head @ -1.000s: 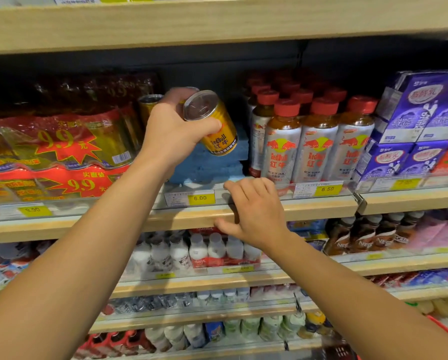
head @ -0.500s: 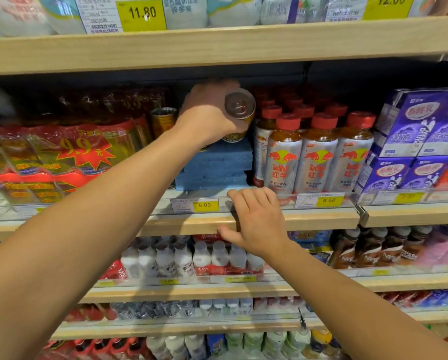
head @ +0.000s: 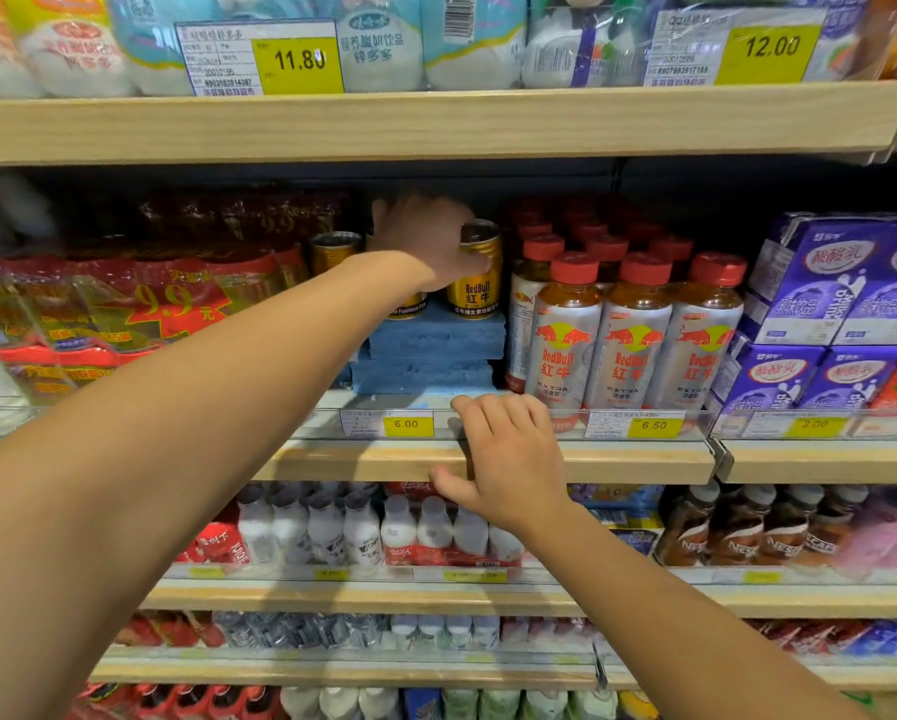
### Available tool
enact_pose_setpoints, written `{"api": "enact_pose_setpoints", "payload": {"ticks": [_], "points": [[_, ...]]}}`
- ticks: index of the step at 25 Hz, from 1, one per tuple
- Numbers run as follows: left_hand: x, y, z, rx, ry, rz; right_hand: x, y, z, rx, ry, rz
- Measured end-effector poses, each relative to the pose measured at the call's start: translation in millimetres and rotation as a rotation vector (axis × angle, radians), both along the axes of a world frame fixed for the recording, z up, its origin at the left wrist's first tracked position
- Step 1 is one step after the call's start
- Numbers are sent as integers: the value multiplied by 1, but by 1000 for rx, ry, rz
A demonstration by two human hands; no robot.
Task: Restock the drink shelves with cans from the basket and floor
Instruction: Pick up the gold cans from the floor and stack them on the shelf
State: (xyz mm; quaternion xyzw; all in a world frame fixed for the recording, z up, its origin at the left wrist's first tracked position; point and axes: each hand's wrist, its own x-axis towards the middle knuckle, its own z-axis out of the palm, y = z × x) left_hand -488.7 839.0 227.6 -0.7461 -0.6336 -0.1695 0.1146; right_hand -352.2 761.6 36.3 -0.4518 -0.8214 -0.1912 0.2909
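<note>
Wooden shelving fills the whole frame, tier upon tier of pale wood boards [head: 436,122] running left to right. A dark back panel [head: 643,184] sits in shadow behind the middle tier. Clear plastic strips along the shelf fronts carry yellow price tags [head: 407,424], with larger ones at the top. At right, a join [head: 721,457] splits two shelf sections. Light falls evenly from above.

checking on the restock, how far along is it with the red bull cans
Done: at least two gold cans already stand on the blue foam blocks. In hand: the left hand has its grip on another gold can, upright on the blocks beside the red-capped bottles; the right hand braces on the shelf edge. Left: the basket isn't visible, so unknown.
</note>
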Motion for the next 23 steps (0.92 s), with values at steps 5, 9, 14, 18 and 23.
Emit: {"api": "enact_pose_setpoints", "payload": {"ticks": [5, 9, 14, 18, 23], "points": [[-3, 1, -8, 7, 55, -21, 0, 0, 0, 3, -8, -5], [-7, 3, -3, 26, 23, -60, 1, 1, -1, 3, -10, -6], [-13, 4, 4, -19, 10, -100, 0, 1, -1, -1, 0, 3], [-19, 8, 3, -76, -33, -134, 0, 0, 0, -6, -4, -7], [-24, 7, 2, -83, -57, -130, 0, 0, 2, -20, -7, -1]]}}
